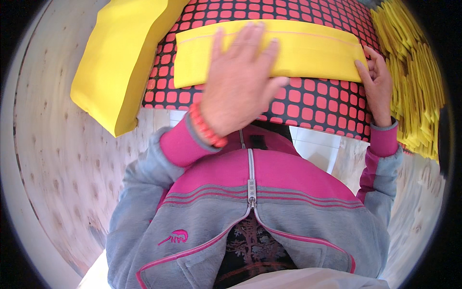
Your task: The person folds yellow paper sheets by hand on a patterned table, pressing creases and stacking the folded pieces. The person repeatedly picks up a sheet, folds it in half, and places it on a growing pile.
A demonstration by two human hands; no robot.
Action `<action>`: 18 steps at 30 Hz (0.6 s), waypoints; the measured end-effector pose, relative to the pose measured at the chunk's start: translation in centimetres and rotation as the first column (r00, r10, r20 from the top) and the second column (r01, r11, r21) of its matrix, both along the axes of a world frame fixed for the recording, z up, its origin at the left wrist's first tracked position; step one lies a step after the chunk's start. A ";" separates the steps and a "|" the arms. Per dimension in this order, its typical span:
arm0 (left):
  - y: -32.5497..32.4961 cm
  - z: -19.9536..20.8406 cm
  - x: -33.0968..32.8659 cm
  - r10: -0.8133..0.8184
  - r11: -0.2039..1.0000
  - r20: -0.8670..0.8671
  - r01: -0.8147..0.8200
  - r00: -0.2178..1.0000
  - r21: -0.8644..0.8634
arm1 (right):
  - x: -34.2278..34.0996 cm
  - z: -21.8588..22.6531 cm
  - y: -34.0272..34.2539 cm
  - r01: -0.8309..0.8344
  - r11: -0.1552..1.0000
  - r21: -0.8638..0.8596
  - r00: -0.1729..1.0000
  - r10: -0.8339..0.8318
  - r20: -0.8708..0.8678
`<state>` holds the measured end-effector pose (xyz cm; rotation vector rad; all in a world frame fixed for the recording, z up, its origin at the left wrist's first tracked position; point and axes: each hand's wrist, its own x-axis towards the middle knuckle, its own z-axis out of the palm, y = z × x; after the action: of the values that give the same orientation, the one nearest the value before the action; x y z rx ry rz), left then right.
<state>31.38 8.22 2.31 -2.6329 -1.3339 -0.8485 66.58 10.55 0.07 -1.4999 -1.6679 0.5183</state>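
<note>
Lying flat at 12 o'clock, the long, folded strip of yellow cloth with a pale pink line point(317, 55) is stretching crosswise over the bench. Judging by its smooth face and crisp edges, it is probably going to handle as light and soft, bending readily, with little risk of breaking but some of creasing or sliding. Both short ends are offering the surest holds, at its 9 and 3 o'clock; lifting by the middle alone would likely let them droop.

The left hand point(237, 91) is resting palm down, fingers spread wide, over its left half. The right hand point(379, 82) is curling narrowly around the 3 o'clock end, thumb on the cloth; whether the fingers are pinching it, I cannot tell.

Beneath, the bench covered in red rounded squares on black point(308, 101) is carrying everything. At 10 o'clock a broad yellow cloth piece point(115, 58) is overhanging its edge; at 2 o'clock a dense pile of yellow folded cloths point(416, 94) is standing beside the right hand.
</note>
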 end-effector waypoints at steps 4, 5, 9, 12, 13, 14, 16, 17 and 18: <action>2.3 -0.5 2.6 -0.063 0.998 -0.023 0.063 0.998 -0.004 | 0.0 0.3 0.0 -0.002 1.000 -0.010 1.000 0.002 0.007; 2.9 -0.7 2.7 -0.047 0.998 -0.050 0.045 0.998 -0.034 | -0.1 0.4 0.0 -0.011 1.000 -0.010 1.000 0.011 0.006; 3.8 -1.5 3.0 -0.013 0.998 -0.106 0.006 0.994 -0.067 | -0.2 0.4 0.0 -0.011 1.000 0.027 1.000 0.010 0.022; 3.9 -1.9 3.0 -0.026 0.997 -0.123 0.017 0.992 -0.080 | 0.0 0.2 -0.1 0.021 0.998 0.063 0.996 -0.026 0.086; 3.9 -2.0 3.1 -0.028 0.997 -0.135 0.018 0.990 -0.081 | 0.1 0.3 -0.2 0.021 0.996 0.086 0.993 -0.031 0.117; 3.9 -2.0 3.2 -0.040 0.997 -0.146 0.029 0.988 -0.077 | 0.0 0.5 -0.4 0.043 0.994 0.099 0.991 -0.055 0.120; 3.7 -1.9 3.2 -0.037 0.997 -0.171 0.025 0.985 -0.072 | -0.5 1.2 -1.0 0.090 0.986 0.137 0.986 -0.108 0.129; 3.7 -1.8 3.3 -0.041 0.997 -0.169 0.029 0.985 -0.077 | -1.1 1.7 -1.4 0.075 0.955 0.286 0.951 -0.155 0.268; 3.6 -1.8 3.3 -0.042 0.996 -0.160 0.029 0.986 -0.079 | -1.7 2.2 -1.9 0.030 0.906 0.422 0.895 -0.213 0.393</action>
<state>34.65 11.85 0.56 -2.7228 -1.3070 -0.5840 64.83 8.65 2.30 -1.4550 -1.8495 -0.2520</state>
